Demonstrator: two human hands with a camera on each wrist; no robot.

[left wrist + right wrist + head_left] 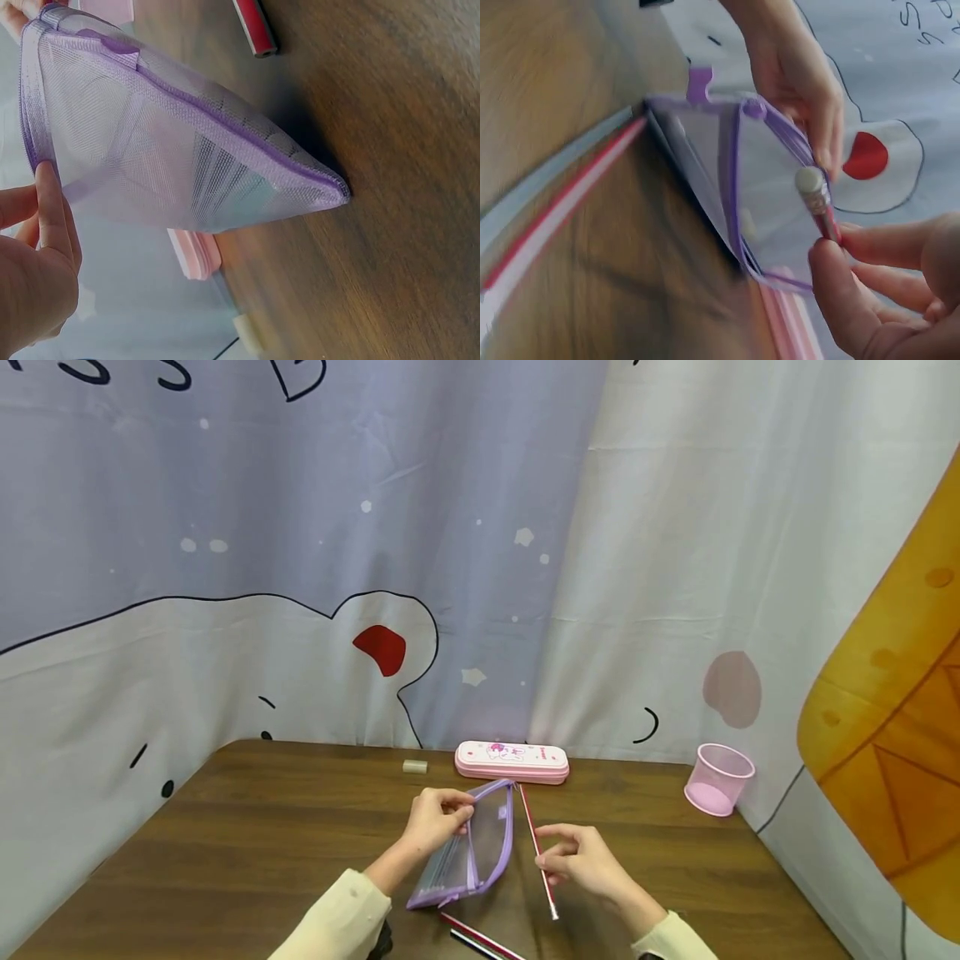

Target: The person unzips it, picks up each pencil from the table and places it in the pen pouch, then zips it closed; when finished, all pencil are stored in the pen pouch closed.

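Behind the wooden desk (300,835) we see a printed curtain (480,527). With the left hand (437,820) we pinch the upper rim of a purple mesh pouch (450,870), tilted on the desk, mouth spread; with the right hand (585,864) we pinch a red-and-white pencil (528,812) just beside that opening. Near the pouch's bottom corner lie a red pencil (482,935) and a dark one (472,945); beyond stands a pink case (512,770).
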